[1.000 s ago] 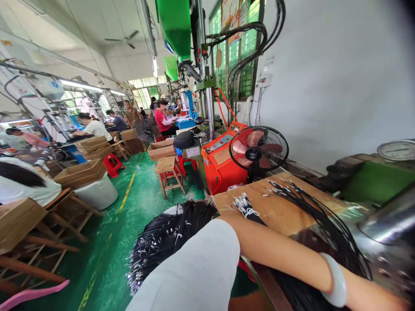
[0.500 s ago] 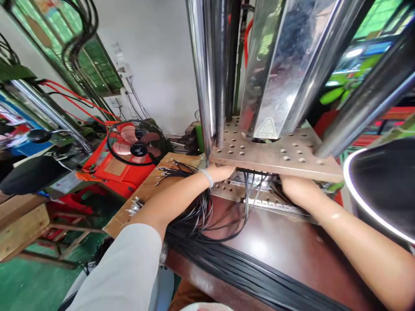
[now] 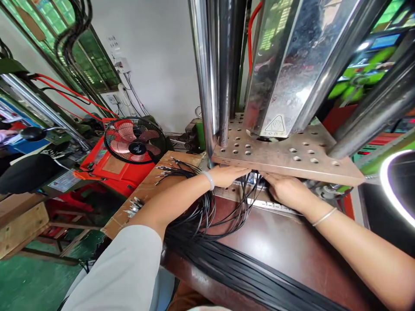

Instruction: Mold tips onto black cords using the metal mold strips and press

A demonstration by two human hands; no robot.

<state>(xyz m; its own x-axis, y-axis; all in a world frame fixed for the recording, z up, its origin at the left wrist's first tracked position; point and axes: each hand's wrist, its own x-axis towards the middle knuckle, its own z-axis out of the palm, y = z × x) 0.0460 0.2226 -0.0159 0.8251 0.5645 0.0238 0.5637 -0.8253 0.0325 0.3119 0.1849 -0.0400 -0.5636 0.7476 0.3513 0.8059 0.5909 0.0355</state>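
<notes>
My left hand [image 3: 231,176] reaches in from the left beneath the drilled metal plate [image 3: 285,163] of a press. Its fingers are stretched out flat, and the tips are partly hidden by the plate's edge. My right hand [image 3: 285,192] comes from the right, fingers extended towards the same spot, tips in shadow. Between the two hands, black cables [image 3: 244,203] hang out of the gap and loop down to the table. Under my hands lies a metal mould [image 3: 269,204] with a slotted front strip; most of it is covered. I see no firm grip on any cable.
A thick bundle of black cables [image 3: 233,263] runs across the brown tabletop [image 3: 279,242]. Cardboard [image 3: 147,190] with cable ends lies left. A fan [image 3: 136,144] stands beyond it. Steel columns [image 3: 207,82] flank the press; a bright ring lamp [image 3: 385,185] is at right.
My right hand has moved left, towards my left hand and the cables. My left hand has reached slightly further right under the plate. The camera view has shifted a little.
</notes>
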